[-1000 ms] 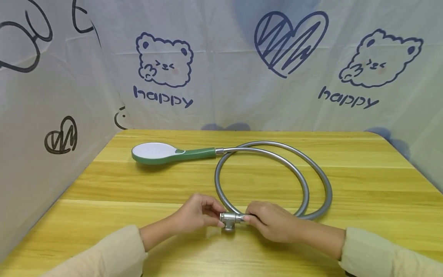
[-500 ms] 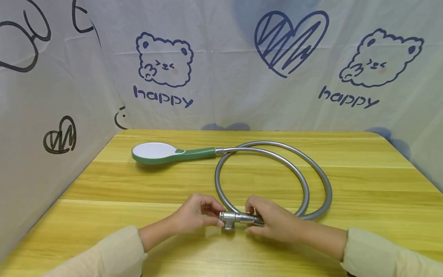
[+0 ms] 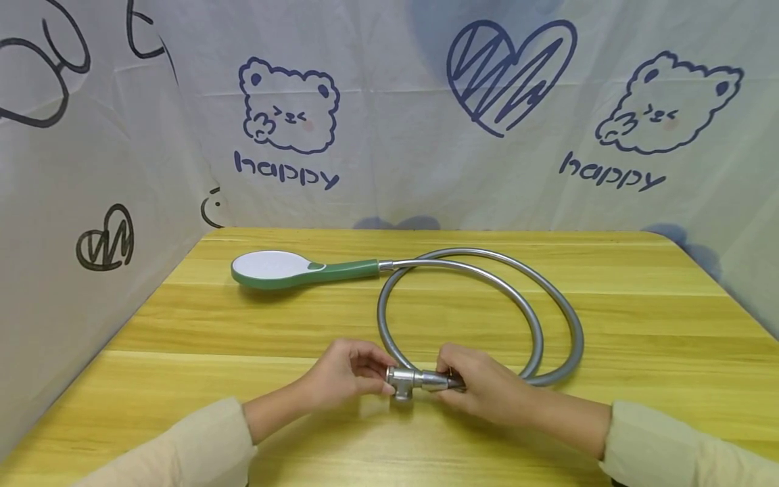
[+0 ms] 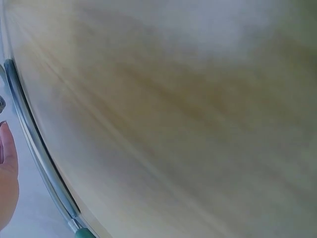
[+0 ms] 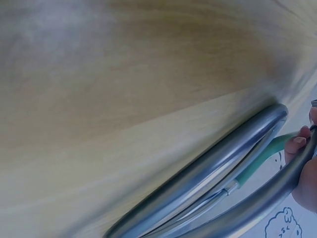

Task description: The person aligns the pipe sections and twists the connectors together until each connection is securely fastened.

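Observation:
In the head view, my left hand [image 3: 341,379] pinches the left end of a chrome T-shaped pipe fitting [image 3: 402,380] between thumb and fingers. My right hand [image 3: 487,385] grips the grey shower hose [image 3: 540,338] just behind its metal end connector [image 3: 433,381], which meets the fitting's right side. How far the two are joined cannot be seen. From there the hose loops behind my hands to a green-and-white shower head [image 3: 274,266], lying face up at back left. At the right edge of the right wrist view, fingers [image 5: 297,144] curl round the hose [image 5: 282,188].
A wood-grain table [image 3: 201,379] lies under everything. White cloth [image 3: 395,155] with blue drawings hangs behind it, and more cloth stands at both sides. The hose loop covers the table's middle right.
My right hand has moved right, off the connector and onto the hose behind it. Its fingers, looser half a second ago, now wrap the hose. My left hand keeps its pinch on the pipe fitting.

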Demonstrator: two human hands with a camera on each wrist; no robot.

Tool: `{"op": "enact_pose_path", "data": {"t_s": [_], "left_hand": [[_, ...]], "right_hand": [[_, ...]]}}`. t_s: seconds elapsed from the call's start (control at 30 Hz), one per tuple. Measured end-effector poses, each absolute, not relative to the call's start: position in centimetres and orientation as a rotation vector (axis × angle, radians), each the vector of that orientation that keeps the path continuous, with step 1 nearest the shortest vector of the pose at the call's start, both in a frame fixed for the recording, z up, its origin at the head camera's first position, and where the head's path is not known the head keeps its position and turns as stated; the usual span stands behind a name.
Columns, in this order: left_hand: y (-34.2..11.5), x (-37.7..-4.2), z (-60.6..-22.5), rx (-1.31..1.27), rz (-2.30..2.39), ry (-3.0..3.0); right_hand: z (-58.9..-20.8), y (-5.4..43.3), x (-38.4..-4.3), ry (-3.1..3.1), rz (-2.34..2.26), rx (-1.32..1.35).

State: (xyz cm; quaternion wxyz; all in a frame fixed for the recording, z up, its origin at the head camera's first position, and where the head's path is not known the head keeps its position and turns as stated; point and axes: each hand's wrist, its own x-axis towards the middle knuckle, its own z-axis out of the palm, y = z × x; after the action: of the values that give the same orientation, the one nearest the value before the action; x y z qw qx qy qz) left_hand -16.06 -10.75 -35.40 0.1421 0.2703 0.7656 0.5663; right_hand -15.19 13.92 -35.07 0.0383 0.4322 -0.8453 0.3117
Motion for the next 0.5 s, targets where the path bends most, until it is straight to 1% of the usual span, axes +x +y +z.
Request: {"op": "enact_pose_path", "data": {"t_s": [0.5], "left_hand": [[-10.88,-16.03,-35.43,0.753,1.699,2.21]], "right_hand": [[-35.09,14.02,-15.57,-2.517,1.06,1.369]]}}
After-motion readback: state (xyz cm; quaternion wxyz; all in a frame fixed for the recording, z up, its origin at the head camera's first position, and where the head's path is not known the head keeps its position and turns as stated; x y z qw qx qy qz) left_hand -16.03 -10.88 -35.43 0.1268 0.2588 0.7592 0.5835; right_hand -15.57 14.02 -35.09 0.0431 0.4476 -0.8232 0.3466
